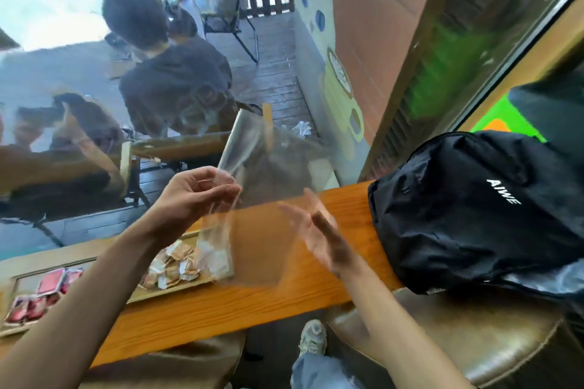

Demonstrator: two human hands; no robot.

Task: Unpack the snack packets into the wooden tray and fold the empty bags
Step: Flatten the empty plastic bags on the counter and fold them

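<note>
My left hand (pixel 196 196) is raised above the counter and pinches a clear empty plastic bag (pixel 252 230) by its upper edge; the bag hangs down in front of me, blurred. My right hand (pixel 319 237) is beside the bag on its right, fingers straight and blurred with motion, at or just behind the film. Below lies the wooden tray (pixel 104 249), with tan and white snack packets (pixel 173 265) in its right part and red packets (pixel 47 290) in its left part.
The orange wooden counter (pixel 221 303) runs along a glass window. A black backpack (pixel 480 211) sits on its right end. A brown padded stool (pixel 458 335) stands below right, my shoe (pixel 313 338) beside it. Seated people are visible beyond the glass.
</note>
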